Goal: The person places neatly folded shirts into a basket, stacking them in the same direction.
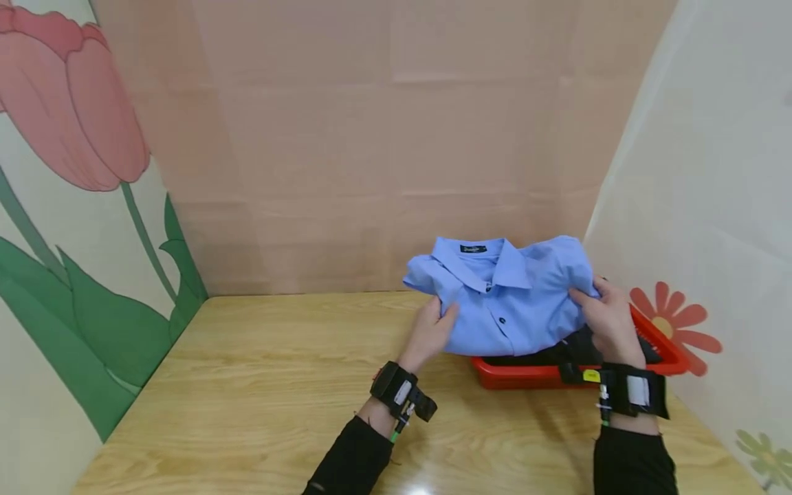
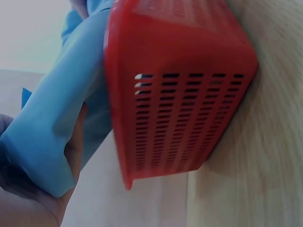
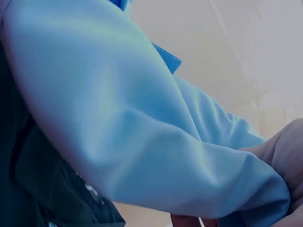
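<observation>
A light blue collared shirt, folded, with dark buttons and a black neck label, is held up between both hands, collar toward the back. The left hand grips its left side, thumb on top; in the left wrist view the cloth bends over between thumb and fingers. At the other side, the right hand pinches the shirt's edge, and the right wrist view shows the fabric bunched in that grip. Beneath and behind the shirt stands a red plastic basket, partly hidden by it.
Dark folded cloth lies inside the basket, whose slotted wall fills much of the left wrist view. The wooden table extends left and forward. A white wall sheet with printed flowers borders the right side.
</observation>
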### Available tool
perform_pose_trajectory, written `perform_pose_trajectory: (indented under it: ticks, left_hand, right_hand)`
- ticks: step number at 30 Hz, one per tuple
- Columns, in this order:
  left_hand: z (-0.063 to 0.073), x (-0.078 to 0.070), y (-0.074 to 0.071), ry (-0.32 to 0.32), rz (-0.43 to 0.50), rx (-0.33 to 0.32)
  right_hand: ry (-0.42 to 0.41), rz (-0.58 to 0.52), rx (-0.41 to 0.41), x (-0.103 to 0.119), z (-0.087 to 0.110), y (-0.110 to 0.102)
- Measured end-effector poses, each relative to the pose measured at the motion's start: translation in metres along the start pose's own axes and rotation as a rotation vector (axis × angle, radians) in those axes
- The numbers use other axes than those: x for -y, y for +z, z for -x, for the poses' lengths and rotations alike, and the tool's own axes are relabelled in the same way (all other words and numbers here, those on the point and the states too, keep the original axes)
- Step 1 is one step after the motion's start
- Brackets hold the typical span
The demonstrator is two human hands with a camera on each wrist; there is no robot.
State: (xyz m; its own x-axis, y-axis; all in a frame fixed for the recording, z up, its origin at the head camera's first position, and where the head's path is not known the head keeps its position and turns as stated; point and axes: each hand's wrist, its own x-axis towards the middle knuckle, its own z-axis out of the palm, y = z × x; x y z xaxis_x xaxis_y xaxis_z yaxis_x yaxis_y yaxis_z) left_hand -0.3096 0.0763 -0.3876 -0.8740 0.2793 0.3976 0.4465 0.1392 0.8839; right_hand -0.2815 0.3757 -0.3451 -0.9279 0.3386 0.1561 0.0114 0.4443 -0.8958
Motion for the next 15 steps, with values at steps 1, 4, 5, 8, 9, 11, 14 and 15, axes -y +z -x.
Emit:
perform_pose_trajectory:
  ticks: [1, 4, 5, 8, 9, 11, 14, 15]
  left_hand:
    - [0.0, 0.001, -0.001, -0.001, 0.008, 0.008]
    - [-0.001, 0.002, 0.004, -0.006, 0.01, 0.029]
    - [-0.002, 0.002, 0.006, -0.011, 0.007, 0.036]
    - [-0.004, 0.0, 0.012, -0.037, -0.003, 0.048]
    - [-0.005, -0.001, 0.014, -0.044, -0.006, 0.052]
    - [-0.007, -0.003, 0.019, -0.064, -0.005, 0.064]
    - [-0.009, -0.006, 0.026, -0.095, -0.025, 0.095]
    - [-0.009, -0.007, 0.029, -0.105, -0.029, 0.109]
  right_hand:
    - [0.012, 0.002, -0.01, 0.001, 0.001, 0.0]
    - [0.025, 0.007, -0.059, -0.001, -0.002, -0.002]
    - [0.028, 0.012, -0.08, -0.002, -0.003, -0.002]
    - [0.04, 0.014, -0.153, -0.005, -0.005, -0.005]
    - [0.048, 0.013, -0.169, -0.006, -0.005, -0.006]
    - [0.074, -0.001, -0.204, -0.009, -0.007, -0.009]
    - [0.119, -0.02, -0.245, -0.013, -0.01, -0.015]
    - [0.13, -0.025, -0.26, -0.014, -0.011, -0.016]
